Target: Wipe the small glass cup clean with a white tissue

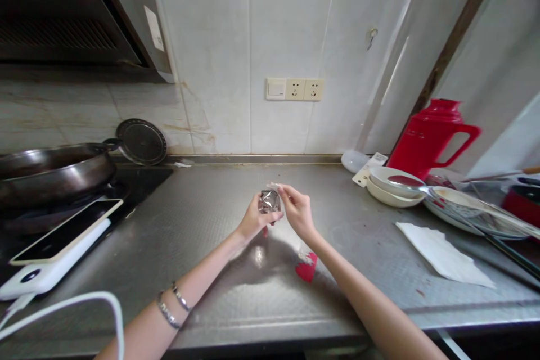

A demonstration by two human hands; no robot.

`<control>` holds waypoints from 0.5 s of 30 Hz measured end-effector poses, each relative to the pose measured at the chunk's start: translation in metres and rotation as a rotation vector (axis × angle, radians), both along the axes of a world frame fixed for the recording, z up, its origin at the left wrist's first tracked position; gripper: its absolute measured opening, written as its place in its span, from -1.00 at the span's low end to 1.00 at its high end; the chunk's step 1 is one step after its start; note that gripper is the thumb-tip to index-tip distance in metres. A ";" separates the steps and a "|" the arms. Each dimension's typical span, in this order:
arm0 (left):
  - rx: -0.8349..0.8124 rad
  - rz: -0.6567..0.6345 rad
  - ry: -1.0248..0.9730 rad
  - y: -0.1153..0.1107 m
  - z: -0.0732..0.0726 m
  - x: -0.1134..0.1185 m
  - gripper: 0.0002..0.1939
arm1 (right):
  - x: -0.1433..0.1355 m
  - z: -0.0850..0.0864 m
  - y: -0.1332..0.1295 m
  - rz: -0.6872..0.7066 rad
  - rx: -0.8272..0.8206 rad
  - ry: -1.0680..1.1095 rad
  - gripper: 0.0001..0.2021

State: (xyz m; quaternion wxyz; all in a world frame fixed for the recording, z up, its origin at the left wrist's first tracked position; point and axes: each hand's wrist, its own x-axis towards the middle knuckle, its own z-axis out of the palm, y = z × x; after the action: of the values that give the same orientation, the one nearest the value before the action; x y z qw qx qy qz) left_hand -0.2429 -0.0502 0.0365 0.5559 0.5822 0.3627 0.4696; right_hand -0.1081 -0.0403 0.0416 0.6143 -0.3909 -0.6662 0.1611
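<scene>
Over the middle of the steel counter, my left hand [252, 216] is wrapped round a small shiny, see-through dark object [270, 202]; its exact kind I cannot make out. The fingers of my right hand [299, 208] are closed in a pinch at the object's upper edge, on a thin pale strip [274, 186] that looks like clear film. Below my right wrist, a red and clear scrap [307, 268], like a piece of wrapper, lies on the counter. A small reddish bit shows beneath my left hand, partly hidden by it.
On the left, a metal pan [54, 171] sits on the black stove, with a phone [67, 230] on a white power bank [54, 264] and its white cable [84, 297]. To the right are stacked bowls [392, 194], a red thermos [426, 140], a paper napkin [442, 253] and dishes with utensils.
</scene>
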 end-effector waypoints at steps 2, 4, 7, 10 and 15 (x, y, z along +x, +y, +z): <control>0.000 0.017 -0.002 0.000 -0.001 0.001 -0.40 | -0.002 -0.001 -0.004 0.012 0.004 -0.002 -0.70; 0.000 0.038 0.001 0.001 -0.001 0.001 -0.39 | -0.003 0.000 -0.008 0.020 0.013 -0.009 -0.71; -0.001 0.071 -0.003 0.002 -0.001 0.000 -0.39 | -0.004 0.002 -0.014 0.020 0.034 -0.012 -0.72; -0.004 0.090 -0.008 0.004 -0.001 -0.002 -0.39 | -0.004 0.004 -0.017 0.009 0.050 -0.006 -0.72; -0.030 0.097 0.001 0.006 -0.001 -0.003 -0.42 | 0.003 0.009 -0.014 -0.025 0.057 -0.005 -0.70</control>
State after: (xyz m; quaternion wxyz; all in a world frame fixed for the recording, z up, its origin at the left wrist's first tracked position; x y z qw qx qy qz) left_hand -0.2458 -0.0439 0.0351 0.5410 0.5558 0.3977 0.4901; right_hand -0.1056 -0.0542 0.0503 0.6255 -0.3817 -0.6673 0.1334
